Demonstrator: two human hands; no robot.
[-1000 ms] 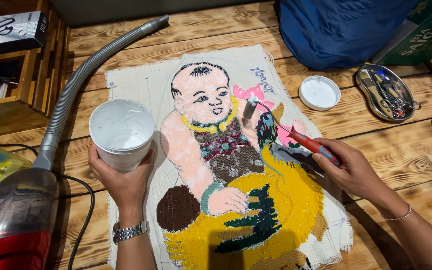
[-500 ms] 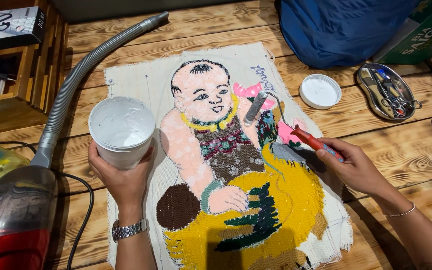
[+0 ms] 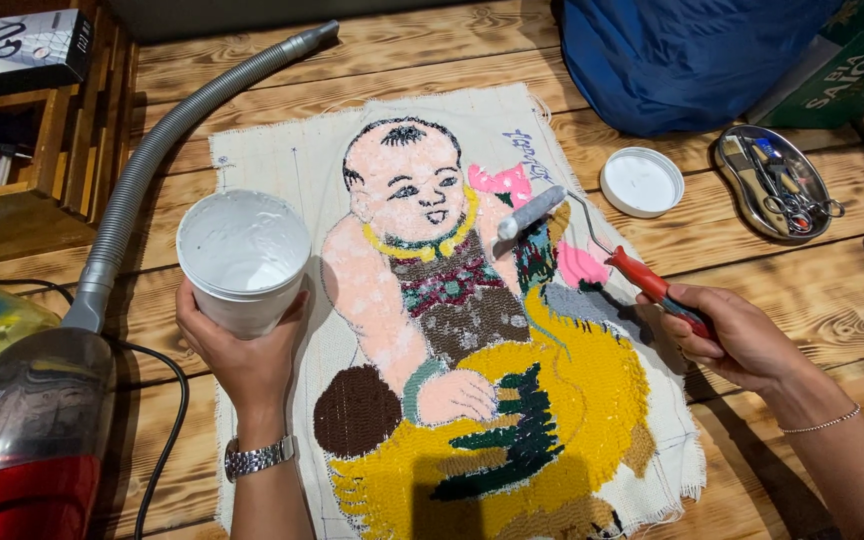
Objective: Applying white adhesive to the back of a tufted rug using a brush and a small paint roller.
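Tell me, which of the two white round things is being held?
The tub, gripped from below by the left hand, beside the tufted picture. The other, a flat lid, lies alone on the planks, untouched, beyond the roller.

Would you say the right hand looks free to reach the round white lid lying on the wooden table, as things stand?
Probably not at once: the right hand is shut on the red-handled small paint roller. The round white lid lies uncovered on bare boards just beyond, so the path itself looks open.
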